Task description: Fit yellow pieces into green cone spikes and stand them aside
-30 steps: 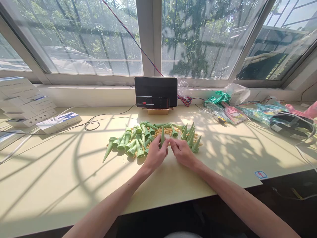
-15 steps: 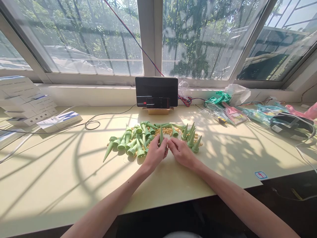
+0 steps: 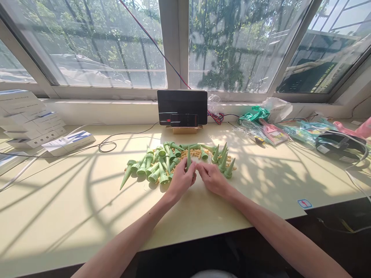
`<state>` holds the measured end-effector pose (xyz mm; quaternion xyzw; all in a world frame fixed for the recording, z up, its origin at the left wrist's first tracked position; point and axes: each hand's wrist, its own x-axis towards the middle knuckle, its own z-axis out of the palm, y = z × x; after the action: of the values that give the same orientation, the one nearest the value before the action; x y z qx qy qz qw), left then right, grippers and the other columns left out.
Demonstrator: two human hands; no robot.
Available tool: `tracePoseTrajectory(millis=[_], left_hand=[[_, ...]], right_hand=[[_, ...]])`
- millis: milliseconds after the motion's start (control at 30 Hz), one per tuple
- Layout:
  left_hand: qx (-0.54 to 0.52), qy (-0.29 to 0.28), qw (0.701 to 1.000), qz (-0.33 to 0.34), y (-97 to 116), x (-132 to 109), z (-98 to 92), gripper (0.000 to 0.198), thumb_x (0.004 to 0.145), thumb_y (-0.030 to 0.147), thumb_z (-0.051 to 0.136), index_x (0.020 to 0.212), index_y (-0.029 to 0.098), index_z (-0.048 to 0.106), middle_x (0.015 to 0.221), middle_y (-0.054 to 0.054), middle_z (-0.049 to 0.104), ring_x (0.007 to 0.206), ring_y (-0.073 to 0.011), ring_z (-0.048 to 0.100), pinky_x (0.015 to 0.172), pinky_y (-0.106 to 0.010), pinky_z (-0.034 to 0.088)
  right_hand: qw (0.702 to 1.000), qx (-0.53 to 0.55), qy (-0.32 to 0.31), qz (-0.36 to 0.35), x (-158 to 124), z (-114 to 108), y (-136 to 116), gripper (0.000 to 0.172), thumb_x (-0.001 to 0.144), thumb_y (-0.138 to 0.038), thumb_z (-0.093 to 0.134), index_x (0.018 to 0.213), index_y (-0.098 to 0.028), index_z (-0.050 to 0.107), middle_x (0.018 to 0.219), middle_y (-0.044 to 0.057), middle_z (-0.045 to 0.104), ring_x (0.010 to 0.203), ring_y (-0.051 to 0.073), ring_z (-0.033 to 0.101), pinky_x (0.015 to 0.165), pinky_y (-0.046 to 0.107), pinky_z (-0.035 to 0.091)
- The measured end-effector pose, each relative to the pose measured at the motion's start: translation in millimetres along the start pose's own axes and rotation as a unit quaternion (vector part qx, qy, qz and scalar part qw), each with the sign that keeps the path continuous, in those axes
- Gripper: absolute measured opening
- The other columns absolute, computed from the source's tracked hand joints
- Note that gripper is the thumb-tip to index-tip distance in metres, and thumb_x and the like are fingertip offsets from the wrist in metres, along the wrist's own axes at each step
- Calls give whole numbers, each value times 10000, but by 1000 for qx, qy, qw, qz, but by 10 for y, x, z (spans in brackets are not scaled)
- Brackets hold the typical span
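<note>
left hand [image 3: 181, 180] grips a cone [image 3: 189, 156], tip up; right hand [image 3: 213, 178] close beside, its grip unclear — seemingly working the base, which calls for steadiness.

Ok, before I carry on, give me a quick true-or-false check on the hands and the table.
1. The left hand holds a green cone with its tip up. True.
2. The right hand is close beside the left. True.
3. Every other cone stands upright. False: many cones left of the hands lie tipped over.
4. Small tan pieces lie among the cones. True.
5. White boxes are stacked on the right. False: the white boxes are stacked on the left.
</note>
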<state>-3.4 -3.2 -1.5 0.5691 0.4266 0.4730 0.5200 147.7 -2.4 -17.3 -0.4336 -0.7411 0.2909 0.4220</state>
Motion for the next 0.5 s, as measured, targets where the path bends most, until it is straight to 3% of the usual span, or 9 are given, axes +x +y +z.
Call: tracePoseTrajectory(millis=[500], left_hand=[[-4,-11,1000,6,8,-9,-8,353,916,494,655,794,233,452,534,65,478,450,-96,436,418,-216,343]], right_hand=[[1000,7,-8,9,-3,-5,-5,563,1095,-537,328,649,-213,443,611,-5,538,597,145,456,619,292,364]])
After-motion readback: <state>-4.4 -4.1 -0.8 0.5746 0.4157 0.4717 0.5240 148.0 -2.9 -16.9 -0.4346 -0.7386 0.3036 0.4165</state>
